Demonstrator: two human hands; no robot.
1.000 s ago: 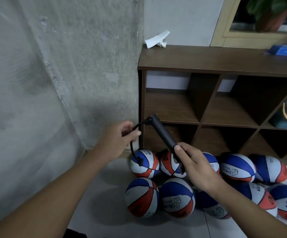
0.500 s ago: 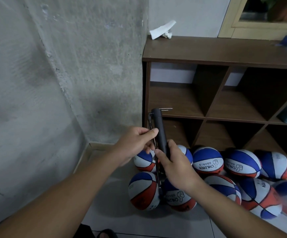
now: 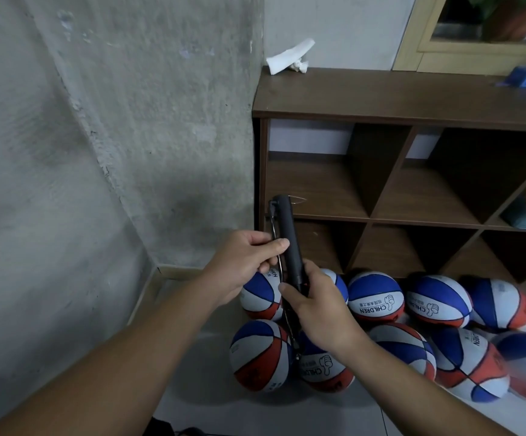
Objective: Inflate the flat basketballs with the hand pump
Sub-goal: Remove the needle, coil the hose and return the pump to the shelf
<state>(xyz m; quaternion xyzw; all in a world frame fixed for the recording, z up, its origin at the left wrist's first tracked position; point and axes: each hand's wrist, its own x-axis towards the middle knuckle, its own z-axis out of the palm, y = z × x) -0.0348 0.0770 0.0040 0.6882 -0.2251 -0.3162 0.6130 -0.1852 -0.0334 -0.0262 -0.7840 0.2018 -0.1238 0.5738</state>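
Basketballs [image 3: 375, 302] on tiled floor [image 3: 255, 410] by shelf [image 3: 412, 99]; both hands [image 3: 321, 306] grip pump [image 3: 290, 243].

single head-worn view, looking forward and down, close over both forearms, facing a wall corner [image 3: 255, 152] and shelf [image 3: 412, 92]

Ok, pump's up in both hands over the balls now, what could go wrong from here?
The thin hose hangs loose beside the hand pump, pinched by the left hand; it may kink or snag as it swings. The right hand grips only the pump's lower end, so the pump could tip. The basketballs lie packed together on the floor and may roll when one is pulled out.
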